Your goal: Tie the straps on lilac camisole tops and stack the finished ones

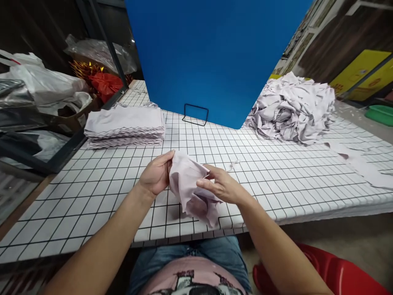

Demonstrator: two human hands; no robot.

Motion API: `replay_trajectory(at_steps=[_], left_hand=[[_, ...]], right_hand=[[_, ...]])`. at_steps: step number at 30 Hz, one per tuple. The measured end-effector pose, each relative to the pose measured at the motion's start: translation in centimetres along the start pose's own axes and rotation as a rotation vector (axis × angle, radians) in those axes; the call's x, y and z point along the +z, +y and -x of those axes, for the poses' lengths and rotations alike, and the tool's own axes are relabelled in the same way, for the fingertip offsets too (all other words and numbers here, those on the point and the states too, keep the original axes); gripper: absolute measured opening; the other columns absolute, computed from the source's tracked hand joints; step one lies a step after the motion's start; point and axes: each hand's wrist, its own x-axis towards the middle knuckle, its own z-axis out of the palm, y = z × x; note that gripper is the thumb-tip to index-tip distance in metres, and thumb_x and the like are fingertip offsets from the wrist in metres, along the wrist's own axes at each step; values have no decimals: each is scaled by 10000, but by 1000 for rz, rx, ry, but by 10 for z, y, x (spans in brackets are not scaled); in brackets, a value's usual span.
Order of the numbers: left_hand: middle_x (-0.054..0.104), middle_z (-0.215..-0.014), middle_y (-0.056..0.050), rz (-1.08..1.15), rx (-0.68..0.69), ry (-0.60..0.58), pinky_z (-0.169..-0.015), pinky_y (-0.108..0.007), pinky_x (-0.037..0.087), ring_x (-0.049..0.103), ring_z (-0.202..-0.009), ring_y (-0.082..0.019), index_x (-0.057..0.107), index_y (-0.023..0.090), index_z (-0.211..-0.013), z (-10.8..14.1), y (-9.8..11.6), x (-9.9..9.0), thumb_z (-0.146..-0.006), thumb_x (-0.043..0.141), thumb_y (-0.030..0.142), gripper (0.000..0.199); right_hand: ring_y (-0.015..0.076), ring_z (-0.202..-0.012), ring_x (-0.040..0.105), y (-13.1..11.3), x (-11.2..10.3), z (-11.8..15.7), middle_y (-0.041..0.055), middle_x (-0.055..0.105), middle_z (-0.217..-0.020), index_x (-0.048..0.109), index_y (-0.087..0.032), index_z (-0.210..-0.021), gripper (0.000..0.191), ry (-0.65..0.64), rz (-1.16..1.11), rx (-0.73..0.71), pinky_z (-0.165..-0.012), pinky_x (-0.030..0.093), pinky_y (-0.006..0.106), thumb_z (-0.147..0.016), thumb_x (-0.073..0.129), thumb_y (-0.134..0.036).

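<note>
A crumpled piece of pale pinkish fabric (187, 180) hangs between my hands above the front of the table. My left hand (157, 173) pinches its upper left edge between thumb and fingers. At its right side is my right hand (219, 184), thumb and fingers apart, the fingers partly behind the cloth and touching it. A neat stack of similar folded fabric (125, 125) lies at the back left. On the back right sits a large loose heap of the same cloth (294, 108).
A blue board (208, 53) rises over the table's back, with a black wire frame (195, 114) at its lower edge. The table (116, 176) has a checked cover. Bags (46, 82) fill a shelf at left. A red stool (331, 270) stands front right; fabric strips (359, 164) lie right.
</note>
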Motion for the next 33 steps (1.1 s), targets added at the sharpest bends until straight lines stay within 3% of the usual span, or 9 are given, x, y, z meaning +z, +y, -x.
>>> replay_trajectory(at_steps=[5, 11, 16, 18, 21, 23, 26, 29, 33], left_hand=[[689, -724, -53, 96, 13, 66, -768, -278, 564, 680, -724, -166, 657, 103, -804, 0, 8, 5, -930, 481, 191, 233], [689, -745, -62, 96, 4, 105, -763, -288, 559, 676, -755, -180, 644, 109, -794, 5, 5, 18, -931, 453, 174, 244], [646, -733, -51, -36, 17, 68, -706, -275, 534, 640, -734, -170, 611, 128, -796, 7, 5, 9, -895, 504, 225, 175], [629, -752, -36, -252, 128, 124, -688, -271, 517, 626, -741, -167, 589, 144, -811, 8, 4, -1, -850, 601, 278, 140], [654, -976, -51, -721, 511, 253, -795, -311, 511, 625, -918, -196, 599, 177, -982, 14, 5, -8, -783, 721, 340, 285], [640, -1141, -59, -981, 742, 109, -919, -355, 482, 591, -1074, -216, 615, 210, -1091, 19, 9, -5, -804, 715, 344, 333], [670, -1114, -46, -1179, 843, -282, -985, -370, 448, 577, -1107, -209, 668, 232, -1089, 22, 17, 6, -866, 659, 333, 245], [697, -989, -34, -1224, 794, -472, -931, -350, 470, 604, -1018, -193, 702, 236, -1023, 16, 26, 14, -888, 639, 349, 187], [676, -1007, -40, -1199, 645, -565, -890, -333, 490, 613, -971, -182, 698, 235, -1037, 7, 35, 17, -857, 678, 393, 240]], right_hand=[[142, -764, 550, 5, 20, 8, 25, 593, -855, 559, -207, -917, 341, 404, -223, 75, -676, 471, 281, -836, 654, -524], [150, -806, 556, -3, 37, 6, 30, 615, -868, 605, -196, -956, 351, 322, -297, 117, -720, 459, 295, -802, 700, -497], [122, -711, 541, -3, 45, -1, 3, 574, -758, 568, -193, -773, 312, 269, -569, 84, -684, 459, 287, -825, 685, -477], [121, -709, 560, -2, 44, -1, -2, 577, -730, 539, -194, -743, 311, 304, -627, 68, -692, 469, 286, -831, 686, -453], [130, -760, 601, -2, 40, -1, 8, 615, -747, 540, -192, -750, 284, 342, -627, 39, -744, 483, 296, -840, 685, -419], [131, -775, 608, -3, 37, -2, 13, 629, -762, 551, -189, -756, 266, 328, -607, 18, -767, 486, 301, -849, 679, -403], [131, -781, 605, -4, 34, -3, 14, 631, -779, 561, -188, -765, 243, 274, -582, -23, -778, 490, 308, -857, 673, -384], [131, -786, 600, -6, 29, -4, 7, 621, -774, 559, -191, -764, 238, 242, -554, -50, -794, 490, 315, -856, 676, -377], [135, -803, 599, -9, 18, -1, 9, 613, -801, 580, -190, -795, 229, 171, -478, -91, -813, 492, 327, -877, 655, -390]])
